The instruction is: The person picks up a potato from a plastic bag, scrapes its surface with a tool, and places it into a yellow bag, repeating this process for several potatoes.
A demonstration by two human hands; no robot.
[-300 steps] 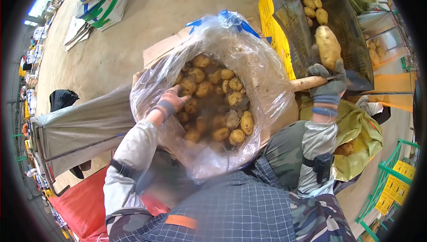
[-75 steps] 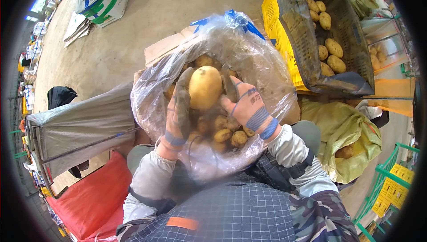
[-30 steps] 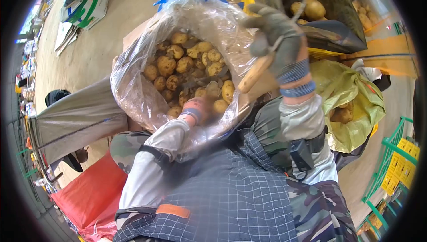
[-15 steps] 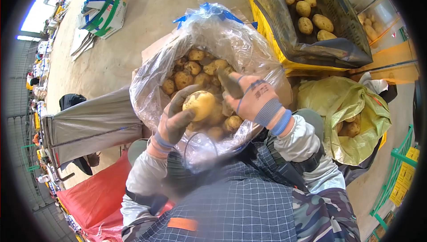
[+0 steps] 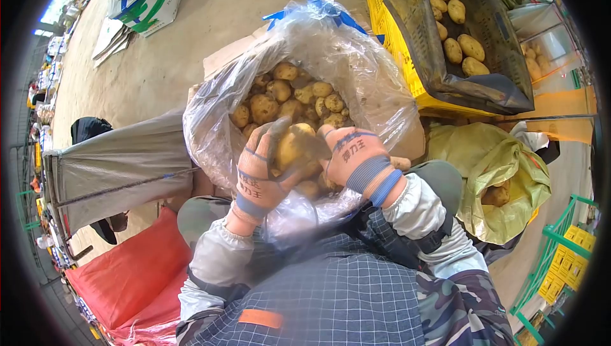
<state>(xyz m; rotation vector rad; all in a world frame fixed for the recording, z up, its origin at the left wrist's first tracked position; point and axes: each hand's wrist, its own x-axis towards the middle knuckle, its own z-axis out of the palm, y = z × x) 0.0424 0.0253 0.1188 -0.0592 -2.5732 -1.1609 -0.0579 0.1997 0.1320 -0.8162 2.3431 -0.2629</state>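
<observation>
Both hands wear orange work gloves with dark palms. A large yellow potato (image 5: 294, 147) is between them, over a clear plastic bag (image 5: 375, 85) lining a cardboard box. Around that potato's left side my left hand (image 5: 258, 171) has its fingers wrapped. My right hand (image 5: 356, 158) is at the potato's right side, its fingers curled and partly hidden; whether it grips anything is unclear. Several brownish potatoes (image 5: 263, 109) lie inside the bag, just beyond the hands.
At the upper right, a yellow crate (image 5: 398, 50) with a dark liner holds several potatoes (image 5: 471, 47). Below it stands a yellow-green sack (image 5: 458, 155) with potatoes. A grey cloth (image 5: 127, 168) and red sheet (image 5: 137, 276) lie left. A white-green box (image 5: 162, 2) stands upper left.
My right hand has come down and left, to the side of the held potato. My left hand has turned, showing its back, and still holds the potato. The view has shifted slightly.
</observation>
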